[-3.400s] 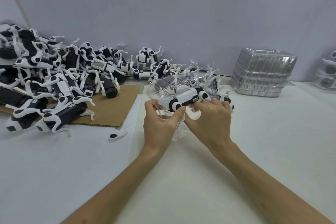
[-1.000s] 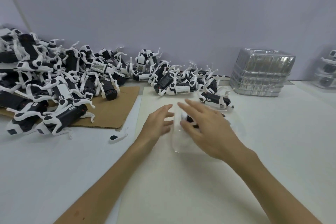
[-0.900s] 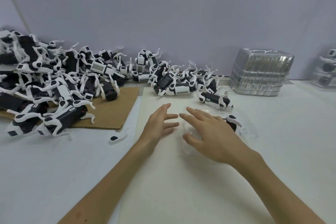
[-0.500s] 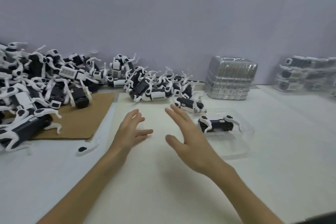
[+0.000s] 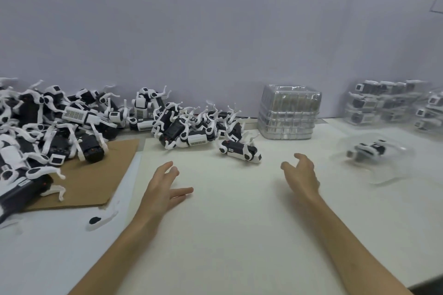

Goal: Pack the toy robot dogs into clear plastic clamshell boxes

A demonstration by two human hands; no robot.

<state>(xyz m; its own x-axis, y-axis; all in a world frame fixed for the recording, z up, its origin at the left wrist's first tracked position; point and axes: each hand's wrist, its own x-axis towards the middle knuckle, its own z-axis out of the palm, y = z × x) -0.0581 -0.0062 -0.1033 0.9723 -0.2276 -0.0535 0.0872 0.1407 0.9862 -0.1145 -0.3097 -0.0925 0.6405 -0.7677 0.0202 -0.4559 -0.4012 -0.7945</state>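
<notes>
Fingers point(image 5: 167, 167) loose and spread on left hand point(image 5: 160, 189) and right hand point(image 5: 302, 177), gripped nothing. Nearest toy dog point(image 5: 240, 150) lay just beyond fingertips, between both. I reckoned it light, hard plastic, thin legs snappable; body sides best hold. Clamshell stack point(image 5: 288, 112) sat past right fingers.

Two arms in view, both bare from wrist to the lower edge of view. Left forearm point(image 5: 124, 246): slim, uncovered along all the length shown, widening toward the elbow. Right forearm point(image 5: 347, 242): likewise uncovered, same slim build. Left hand point(image 5: 165, 187): bare, long slender fingers, narrow wrist. Right hand point(image 5: 300, 175): bare, outline a little blurred, finger detail soft. Dark patch point(image 5: 431, 288) at the bottom right corner, just beside the right forearm: cloth or floor, cannot tell.
</notes>
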